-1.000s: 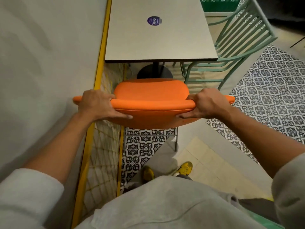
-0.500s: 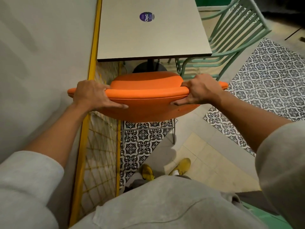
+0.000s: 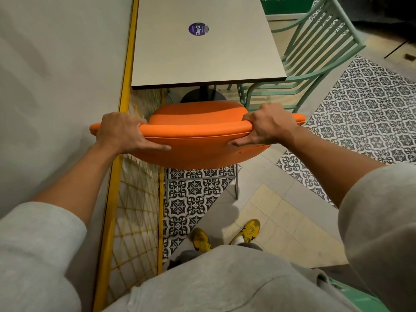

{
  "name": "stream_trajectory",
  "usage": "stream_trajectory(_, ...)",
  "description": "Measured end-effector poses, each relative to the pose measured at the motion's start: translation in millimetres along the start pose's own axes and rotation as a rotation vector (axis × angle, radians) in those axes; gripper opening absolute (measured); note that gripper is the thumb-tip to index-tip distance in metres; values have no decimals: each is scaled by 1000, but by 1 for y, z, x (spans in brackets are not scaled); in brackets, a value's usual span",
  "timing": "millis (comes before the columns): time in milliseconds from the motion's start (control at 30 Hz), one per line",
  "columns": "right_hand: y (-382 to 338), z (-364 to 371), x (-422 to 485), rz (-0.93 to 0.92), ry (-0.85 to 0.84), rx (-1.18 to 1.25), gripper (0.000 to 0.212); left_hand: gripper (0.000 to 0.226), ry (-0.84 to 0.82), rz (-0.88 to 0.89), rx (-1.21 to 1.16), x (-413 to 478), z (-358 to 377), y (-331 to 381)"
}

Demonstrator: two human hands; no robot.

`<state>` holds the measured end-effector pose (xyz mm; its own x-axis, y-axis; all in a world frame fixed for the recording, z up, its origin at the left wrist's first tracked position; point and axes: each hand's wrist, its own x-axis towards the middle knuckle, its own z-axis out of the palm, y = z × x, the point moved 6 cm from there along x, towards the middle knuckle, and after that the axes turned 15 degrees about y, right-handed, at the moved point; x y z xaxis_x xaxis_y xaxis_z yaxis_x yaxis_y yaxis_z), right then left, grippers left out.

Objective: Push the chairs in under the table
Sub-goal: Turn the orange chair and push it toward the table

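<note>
Both hands grip the top edge of the orange chair (image 3: 198,131) backrest. The left hand (image 3: 121,131), at 9 o'clock, and the right hand (image 3: 267,124), at 3 o'clock, curl their fingers over it, thumbs pressed behind. The table (image 3: 202,55) stands at 12 o'clock, and the chair seat lies just before its near edge.

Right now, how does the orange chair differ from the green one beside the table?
The orange chair has a smooth padded shell; the green chair is slatted bars. The left hand and right hand grip the orange chair's backrest; nobody touches the green chair. The orange chair faces the table's near edge, the green chair its side. Both stand close against it.
</note>
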<state>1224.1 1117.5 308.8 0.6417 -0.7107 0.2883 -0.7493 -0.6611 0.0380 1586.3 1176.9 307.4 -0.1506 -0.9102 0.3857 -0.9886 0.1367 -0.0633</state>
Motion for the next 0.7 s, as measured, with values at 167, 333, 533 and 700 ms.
stream_trajectory(167, -5, -3, 1, -4, -4, -11, 86, 92, -43, -24, 13, -1, -5, 0)
stream_trajectory(333, -9, -7, -5, 48, -31, 46, 86, 88, -119, -27, -76, -8, -12, 7)
stream_trajectory(533, 25, -25, -31, 190, -99, 55, 89, 95, -247, 44, -211, 8, -14, 51)
stream_trajectory(700, 70, -48, -83, 366, -68, 3, 82, 105, -471, 143, -267, 47, 6, 133)
